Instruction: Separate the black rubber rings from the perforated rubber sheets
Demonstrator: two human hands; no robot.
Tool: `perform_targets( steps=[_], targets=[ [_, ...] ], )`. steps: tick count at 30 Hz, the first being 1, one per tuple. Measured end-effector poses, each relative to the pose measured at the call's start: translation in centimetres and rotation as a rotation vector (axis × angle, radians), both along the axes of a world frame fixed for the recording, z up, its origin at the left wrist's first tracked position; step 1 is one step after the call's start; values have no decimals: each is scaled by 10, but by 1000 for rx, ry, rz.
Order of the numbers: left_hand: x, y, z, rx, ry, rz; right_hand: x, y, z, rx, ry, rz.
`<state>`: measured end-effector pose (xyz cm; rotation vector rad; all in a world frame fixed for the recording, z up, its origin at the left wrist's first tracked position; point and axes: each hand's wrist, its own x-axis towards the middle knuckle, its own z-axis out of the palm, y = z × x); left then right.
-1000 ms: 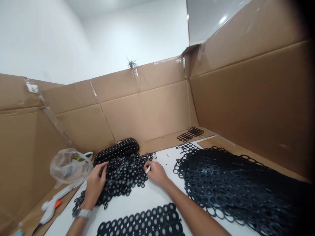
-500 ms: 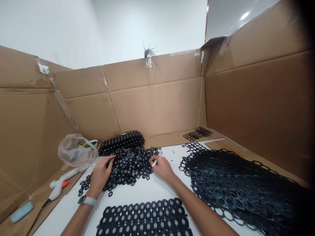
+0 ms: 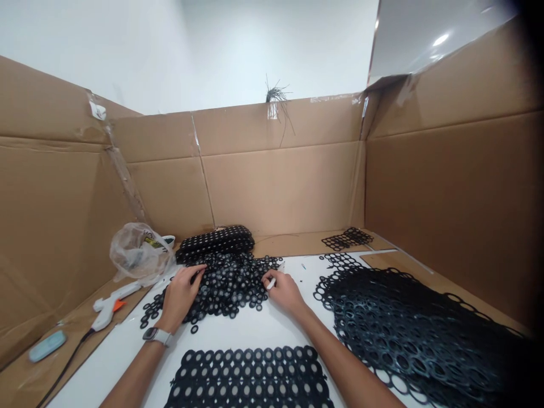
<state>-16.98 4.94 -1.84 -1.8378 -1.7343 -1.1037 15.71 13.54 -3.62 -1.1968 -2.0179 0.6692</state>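
A loose pile of small black rings [image 3: 225,289] lies on the white board in front of me. My left hand [image 3: 182,296], with a watch on its wrist, is at the pile's left edge. Its thumb and index fingertips come together over the rings; anything between them is too small to make out. At the right edge of the pile, my right hand [image 3: 284,290] is closed around a slim white pen-like tool [image 3: 271,283]. Nearer to me lies a black sheet of joined rings [image 3: 246,374] with pale round centres.
Black ring mesh [image 3: 395,317] is heaped at the right. Behind the pile sits a rolled black dotted sheet [image 3: 216,241]. A clear plastic bag [image 3: 136,255], a white glue gun [image 3: 104,314] and a light blue case [image 3: 47,346] are on the left. Cardboard walls [image 3: 280,187] surround the table.
The camera view has turned slightly left, so everything sits a little further right. My left thumb and fingertips look closer together over the rings. The right hand keeps its hold on the white tool.
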Motion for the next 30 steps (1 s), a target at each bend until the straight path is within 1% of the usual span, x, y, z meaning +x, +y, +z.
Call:
perform_targets(
  steps=[10,16,21,30],
  targets=[
    [2,0,1,-12,27,-21,0,0,-1,-2,-3,3],
    [5,-1,1,-37,47,0,-1,0,-1,-15,-1,-5],
    [6,-1,2,-25,55,11,0,-1,0,-14,-2,1],
    [7,-3,2,-19,68,9,0,3,-5,11,2,7]
  ],
)
